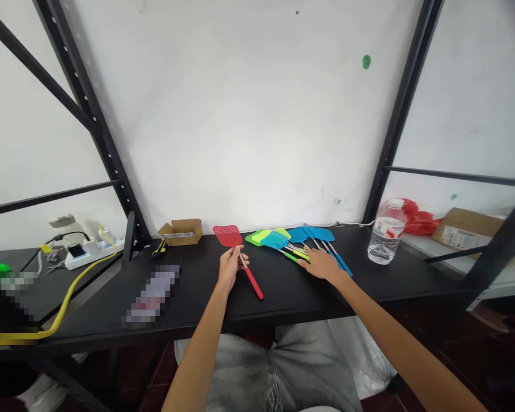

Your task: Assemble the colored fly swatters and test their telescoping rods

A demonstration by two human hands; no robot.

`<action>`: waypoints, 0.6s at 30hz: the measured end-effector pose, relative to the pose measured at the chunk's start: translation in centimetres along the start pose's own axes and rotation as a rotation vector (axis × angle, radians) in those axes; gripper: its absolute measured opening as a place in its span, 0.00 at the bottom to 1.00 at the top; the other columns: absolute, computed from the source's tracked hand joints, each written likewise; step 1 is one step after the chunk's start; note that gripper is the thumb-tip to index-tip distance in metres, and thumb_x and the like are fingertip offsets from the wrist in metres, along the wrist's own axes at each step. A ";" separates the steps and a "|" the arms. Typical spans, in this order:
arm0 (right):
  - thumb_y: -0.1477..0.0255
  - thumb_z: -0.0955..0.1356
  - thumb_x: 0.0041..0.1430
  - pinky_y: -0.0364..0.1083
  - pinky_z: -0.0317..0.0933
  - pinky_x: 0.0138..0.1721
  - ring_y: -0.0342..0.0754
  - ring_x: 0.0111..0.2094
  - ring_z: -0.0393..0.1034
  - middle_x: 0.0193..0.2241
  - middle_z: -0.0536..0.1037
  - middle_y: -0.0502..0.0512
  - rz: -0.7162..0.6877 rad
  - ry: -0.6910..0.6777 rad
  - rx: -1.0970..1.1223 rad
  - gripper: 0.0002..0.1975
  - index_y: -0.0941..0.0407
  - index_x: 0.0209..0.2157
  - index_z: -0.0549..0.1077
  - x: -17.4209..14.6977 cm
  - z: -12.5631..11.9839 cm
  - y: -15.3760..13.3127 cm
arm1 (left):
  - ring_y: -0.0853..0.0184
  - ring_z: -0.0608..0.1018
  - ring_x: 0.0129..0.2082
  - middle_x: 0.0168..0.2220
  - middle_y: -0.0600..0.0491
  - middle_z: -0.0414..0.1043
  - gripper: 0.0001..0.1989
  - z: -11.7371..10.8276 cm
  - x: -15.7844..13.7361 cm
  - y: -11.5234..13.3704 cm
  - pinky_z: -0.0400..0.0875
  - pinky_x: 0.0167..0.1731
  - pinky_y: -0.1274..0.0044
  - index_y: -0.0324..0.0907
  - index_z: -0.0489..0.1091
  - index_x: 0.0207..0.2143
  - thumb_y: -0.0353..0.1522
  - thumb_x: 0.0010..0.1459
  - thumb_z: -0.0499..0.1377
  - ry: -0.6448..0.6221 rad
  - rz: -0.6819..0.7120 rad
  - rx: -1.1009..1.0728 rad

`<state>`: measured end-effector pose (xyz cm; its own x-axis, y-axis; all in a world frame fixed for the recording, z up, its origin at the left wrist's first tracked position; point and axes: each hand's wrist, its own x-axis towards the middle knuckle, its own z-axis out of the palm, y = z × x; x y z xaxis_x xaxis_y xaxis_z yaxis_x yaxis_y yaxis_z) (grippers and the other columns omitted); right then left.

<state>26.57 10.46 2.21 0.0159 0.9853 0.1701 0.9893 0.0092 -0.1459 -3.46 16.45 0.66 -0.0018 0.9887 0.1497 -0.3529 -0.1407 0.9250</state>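
Observation:
My left hand [230, 264] is closed around the metal shaft of a red fly swatter [227, 235]. The swatter's mesh head points to the wall, and its red handle slants toward the table's front edge. To the right, my right hand [320, 263] lies with fingers stretched over the handles of other fly swatters. Among these are a green fly swatter [253, 238], a yellow one partly covered, and a light blue fly swatter [276, 240] on top. Several darker blue fly swatters [321, 233] overlap just beyond my right hand, their handles partly hidden by it.
A water bottle [386, 233] stands at the right of the black table [189, 303]. An open cardboard box [181, 232] sits by the wall, near a yellow-black tool [159, 248]. A blurred flat object [153, 294] lies left. Black shelf posts [98, 131] rise at both sides.

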 end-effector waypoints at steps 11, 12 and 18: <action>0.43 0.54 0.60 0.67 0.40 0.60 0.74 0.66 0.37 0.68 0.44 0.70 -0.015 -0.156 0.064 0.45 0.57 0.69 0.43 -2.0 0.9 -7.7 | 0.69 0.75 0.18 0.22 0.51 0.74 0.18 -0.1 0.2 -0.3 0.67 0.17 0.82 0.36 0.73 0.39 0.42 0.55 0.62 -0.023 0.026 0.062; 0.42 0.53 0.60 0.68 0.39 0.59 0.76 0.66 0.35 0.68 0.42 0.71 -0.009 -0.168 0.073 0.46 0.57 0.69 0.42 -2.0 1.0 -8.3 | 0.69 0.75 0.18 0.22 0.51 0.74 0.18 -0.1 0.2 -0.3 0.67 0.17 0.82 0.36 0.73 0.39 0.42 0.55 0.62 -0.025 0.029 0.064; 0.42 0.54 0.59 0.71 0.42 0.56 0.79 0.65 0.38 0.68 0.43 0.73 -0.021 -0.149 0.135 0.45 0.56 0.69 0.44 -2.5 1.0 -12.8 | 0.70 0.75 0.18 0.22 0.51 0.73 0.20 -0.2 0.2 -0.4 0.65 0.17 0.82 0.35 0.73 0.41 0.43 0.53 0.63 -0.025 0.030 0.073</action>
<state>13.77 8.00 2.71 -0.0358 0.9989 0.0293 0.9604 0.0425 -0.2754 -3.48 16.75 0.26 0.0126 0.9826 0.1852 -0.2840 -0.1740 0.9429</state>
